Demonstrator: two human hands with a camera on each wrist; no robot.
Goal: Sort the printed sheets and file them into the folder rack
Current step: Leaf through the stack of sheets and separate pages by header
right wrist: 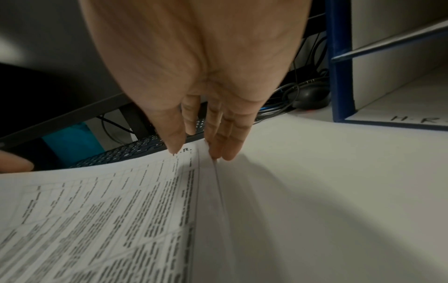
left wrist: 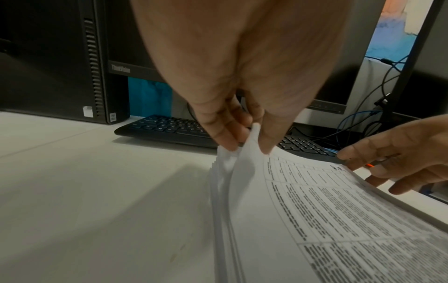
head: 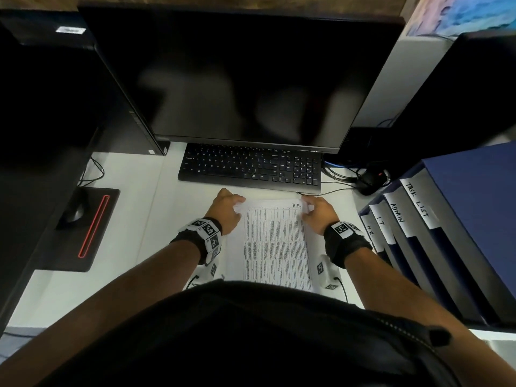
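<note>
From the head camera, a stack of printed sheets (head: pixel 275 244) lay flat on the white desk (head: pixel 125 233), directly before the person and just short of the black keyboard (head: pixel 251 167), which sat beneath a dark monitor (head: pixel 245 76). The top sheet bore the handwritten mark "H.R." at its far right corner. The left hand (head: pixel 224 212) was at the far left corner of the stack and the right hand (head: pixel 321 215) at the far right corner, so the paper lay between the two wrists. To the right stood the blue folder rack (head: pixel 458 219), its slots tagged H.R., I.T., ADMIN and TASK LIST, near the stack but apart from it. A mouse (head: pixel 75 209) rested on a black pad (head: pixel 92 236) at the left of the desk. From the left wrist camera, the left hand (left wrist: pixel 240 92) pinched the far left corner of the stack (left wrist: pixel 339 220) between thumb and fingertips (left wrist: pixel 225 137); that corner was raised off the desk and the edges of the sheets fanned below it. The right hand (left wrist: pixel 400 151) showed at the opposite corner, fingers spread along the edge. From the right wrist camera, the right hand (right wrist: pixel 201 76) held its fingers (right wrist: pixel 219 141) straight and close together, their tips on the right edge of the stack (right wrist: pixel 109 220), the thumb lying on the top sheet beside the "H.R." mark. The rack (right wrist: pixel 339 76) stood just off to the right, its nearest slot showing an H.R. label.
</note>
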